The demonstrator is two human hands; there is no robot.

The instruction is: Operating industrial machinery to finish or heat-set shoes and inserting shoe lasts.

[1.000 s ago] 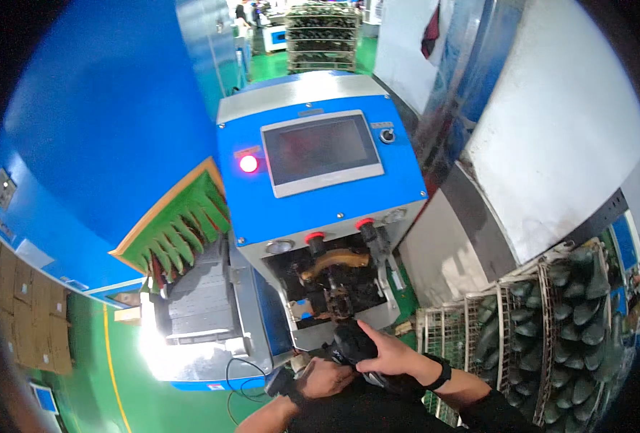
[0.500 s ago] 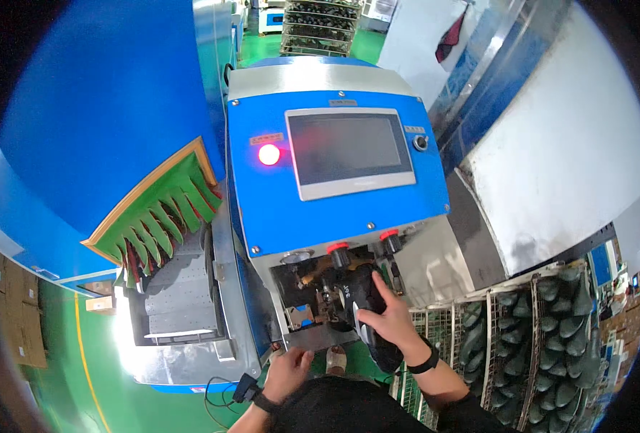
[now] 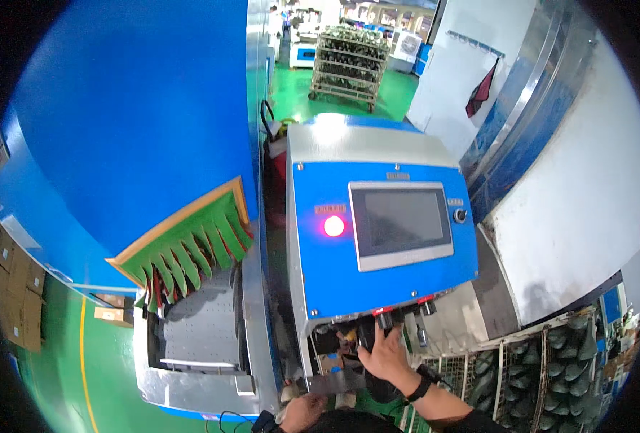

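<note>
My right hand (image 3: 387, 356) grips a black shoe (image 3: 382, 390) at the opening under the machine's blue control panel (image 3: 325, 278). Its fingers reach up close to a black knob (image 3: 385, 320), and the hand covers much of the shoe. Lower and to the left, my left hand (image 3: 303, 413) is curled closed beside the machine's bottom edge, with nothing visible in it. Both wrists wear dark bands. Metal parts inside the opening are partly hidden behind the shoe and the panel.
To the left, a conveyor (image 3: 201, 335) leads under green flap curtains (image 3: 197, 245) in a blue cabinet. Wire racks of dark shoe-shaped pieces (image 3: 565, 368) stand at the right. A shelf trolley (image 3: 349, 68) is farther back. Cartons (image 3: 13, 296) are stacked far left.
The view has tilted up and shifted, so the machine sits lower and farther right. My right hand stays on the shoe, now more hidden. My left hand remains low, near the machine.
</note>
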